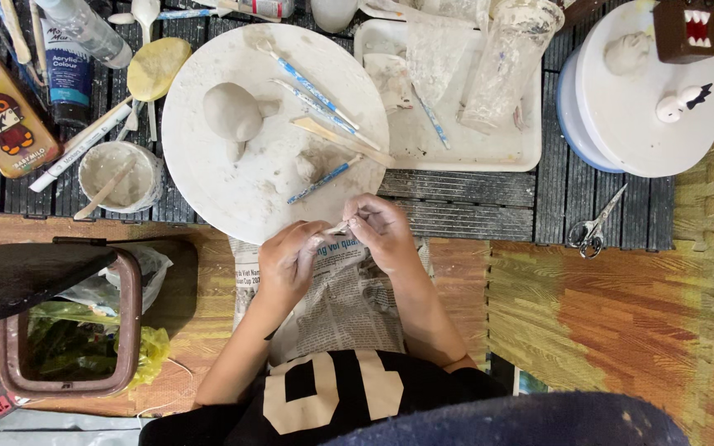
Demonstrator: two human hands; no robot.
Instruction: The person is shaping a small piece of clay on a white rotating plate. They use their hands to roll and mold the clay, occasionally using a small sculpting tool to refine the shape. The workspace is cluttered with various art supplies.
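Dark slatted boards (473,202) cover the low work place, with a wood floor (621,314) below them. On the boards sits a big round white board (208,165), set close so both hands can reach it. A grey lump of clay (233,111) rests on it, and thin blue-striped tools (316,91) lie beside the lump, ready to grab. To the right sits a white tray (489,153) with a clear plastic cup (510,58) leaning in it. Farther right is a round white tub lid (646,124) with small clay figures drying on top. A sheet of newspaper (349,297) is spread near the person's lap, likely to catch crumbs. A brown bin (130,314) stands at the left for rubbish. A little cup of cloudy water (117,177) holds a stick.

Both hands meet just over the near edge of the round board. The left hand (291,260) and the right hand (382,227) have their fingertips pressed together on a tiny bit of clay (339,228), pinching it between them to shape it. Small scissors (590,231) lie well apart at the right.
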